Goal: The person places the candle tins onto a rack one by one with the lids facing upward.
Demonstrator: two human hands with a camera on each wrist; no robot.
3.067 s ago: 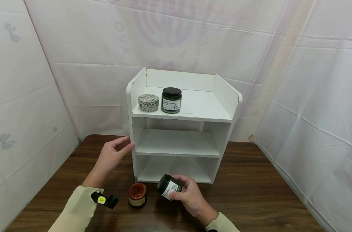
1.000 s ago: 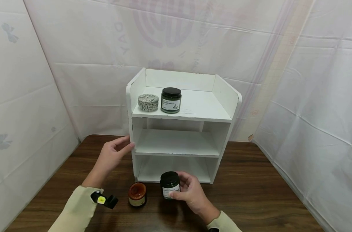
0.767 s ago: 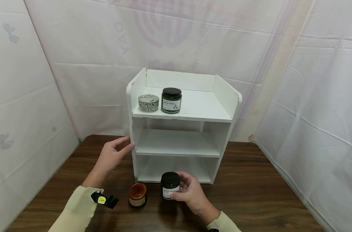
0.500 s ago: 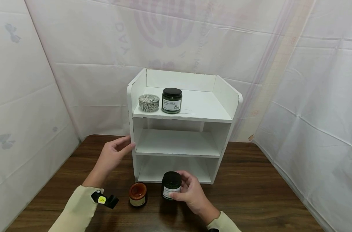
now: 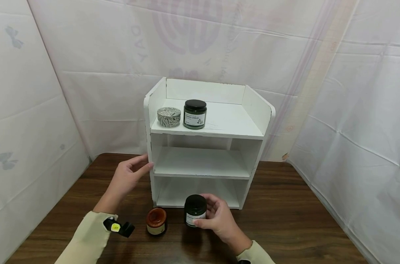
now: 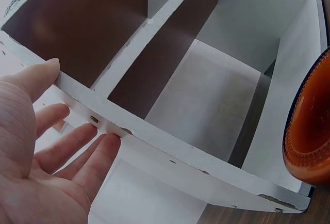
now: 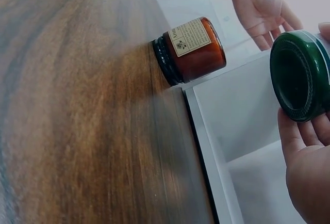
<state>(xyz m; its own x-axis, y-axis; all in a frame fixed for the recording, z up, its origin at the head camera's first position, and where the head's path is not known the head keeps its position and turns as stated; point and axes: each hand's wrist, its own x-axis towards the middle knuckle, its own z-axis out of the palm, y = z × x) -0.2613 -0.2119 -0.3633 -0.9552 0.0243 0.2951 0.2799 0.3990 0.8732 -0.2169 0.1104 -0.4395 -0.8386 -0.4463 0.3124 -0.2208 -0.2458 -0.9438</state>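
My right hand [image 5: 219,223] grips a green glass candle jar [image 5: 195,216] with a black lid and white label. It is upright, lid on top, in front of the bottom shelf; the right wrist view shows the base of the green jar [image 7: 299,77] raised off the table. My left hand [image 5: 125,178] rests on the left side panel of a white shelf unit [image 5: 200,175]. In the left wrist view, the left hand's thumb [image 6: 44,77] touches the panel's front edge, its fingertips the outer face. An amber jar [image 5: 156,222] stands between the hands, black lid down.
On the top shelf, a patterned round tin [image 5: 168,117] stands left of another green candle jar [image 5: 194,114] with a black lid. The brown wooden table [image 5: 285,220] extends in front and to both sides. White cloth [image 5: 114,73] hangs behind and at the sides.
Three seconds ago the green jar was tilted with its lid to the left; now it is upright. Lately it has shifted slightly right and turned a little. The left hand has not moved.
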